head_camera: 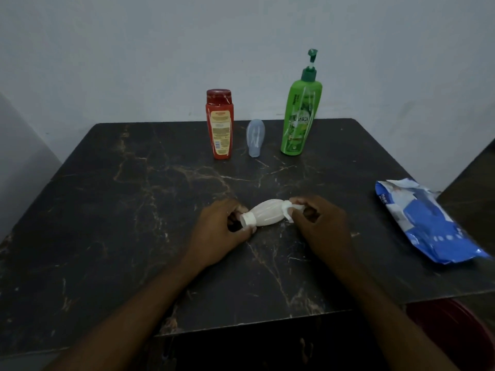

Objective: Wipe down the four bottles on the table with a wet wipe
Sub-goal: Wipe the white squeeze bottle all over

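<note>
White bottle [267, 216] lies sideways at frame centre, on or just over the table [134, 210]; we cannot tell which. Our left hand [222, 231] grips its cap end, likely to steady it. Our right hand [321, 226] pinches the wipe [290, 210] against its base. Red bottle [219, 124], pale blue bottle [255, 137] and green pump bottle [298, 116] stand upper centre, well apart. Wipe pack [426, 220] lies at right. We judge nothing obstructs.

Base of white bottle [267, 216] hidden under wet wipe [289, 210] and right grip [320, 226]; cap end partly covered by left grip [221, 227] fingers. Label print on red bottle [219, 124] too small to read. Bottom right, dark red round object [450, 333] cut by frame edge, unidentifiable. Left side of surface [107, 210] runs off frame.
</note>
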`<state>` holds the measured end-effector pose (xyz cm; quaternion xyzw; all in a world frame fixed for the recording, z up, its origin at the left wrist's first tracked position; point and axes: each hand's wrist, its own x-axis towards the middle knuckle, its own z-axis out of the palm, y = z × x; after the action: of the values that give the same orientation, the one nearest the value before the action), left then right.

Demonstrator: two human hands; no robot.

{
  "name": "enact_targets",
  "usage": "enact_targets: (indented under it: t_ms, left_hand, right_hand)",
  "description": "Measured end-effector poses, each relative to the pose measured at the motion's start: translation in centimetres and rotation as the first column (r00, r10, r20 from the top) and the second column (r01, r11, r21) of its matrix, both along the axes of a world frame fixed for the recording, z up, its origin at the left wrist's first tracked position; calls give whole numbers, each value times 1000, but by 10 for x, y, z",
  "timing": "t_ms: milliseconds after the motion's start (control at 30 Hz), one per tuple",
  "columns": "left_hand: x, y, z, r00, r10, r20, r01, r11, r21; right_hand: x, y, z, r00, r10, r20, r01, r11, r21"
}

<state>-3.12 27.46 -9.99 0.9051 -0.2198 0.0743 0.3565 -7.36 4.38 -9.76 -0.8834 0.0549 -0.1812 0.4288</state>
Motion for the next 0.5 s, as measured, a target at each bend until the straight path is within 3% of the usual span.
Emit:
enact_targets:
  t_ms: [367, 500]
  left_hand:
    - [2, 1, -7, 998, -31, 52, 32, 999, -29]
    - [2, 1, -7, 997, -40, 63, 43, 998, -47]
  right_hand:
    - [-3, 10, -10, 1000, 3, 9, -1, 968, -250]
    - [3, 10, -10, 1000, -12, -22, 6, 971, -239]
